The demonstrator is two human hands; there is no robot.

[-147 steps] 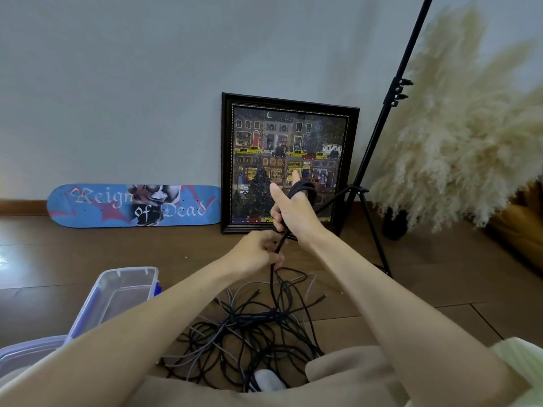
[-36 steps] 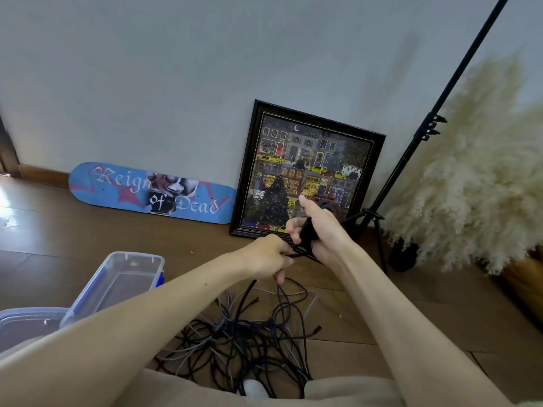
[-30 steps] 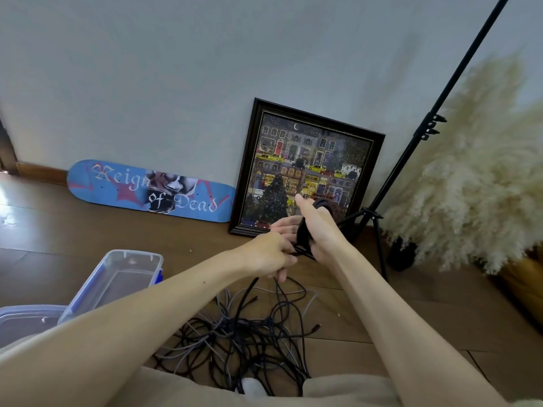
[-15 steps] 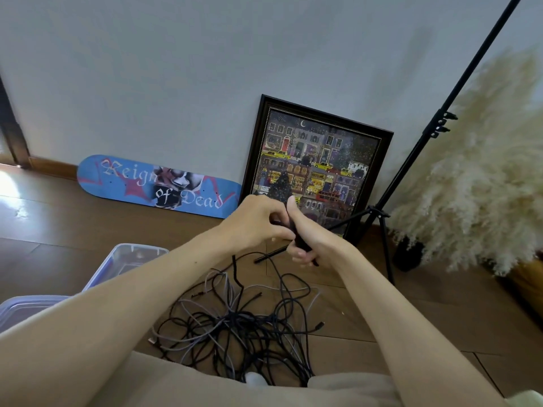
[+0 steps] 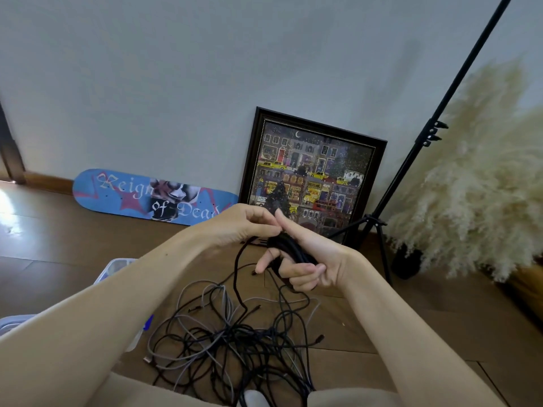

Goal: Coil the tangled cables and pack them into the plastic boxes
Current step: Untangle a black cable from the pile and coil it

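Hanging from the left hand (image 5: 244, 224), a black cable (image 5: 234, 274) is held over the tangled cables (image 5: 235, 342).
Its strand is pinched between the left fingertips; its wound coil (image 5: 289, 249) is gripped by the right hand (image 5: 311, 259), lower fingers curled round it (forefinger raised); the tangle is heaped on the floor (image 5: 382, 327), beside the plastic boxes (image 5: 114, 265).

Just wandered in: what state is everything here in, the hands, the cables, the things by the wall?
Right hand: grips the black cable, wound round its fingers.
Left hand: pinches that cable's loose tail.
Black cable: partly coiled, tail hanging towards the floor.
Cable pile: tangled on the floor.
Plastic box: mostly hidden; lid cannot tell.
Framed picture: leaning against the wall.
Skateboard deck: on its edge against the wall.
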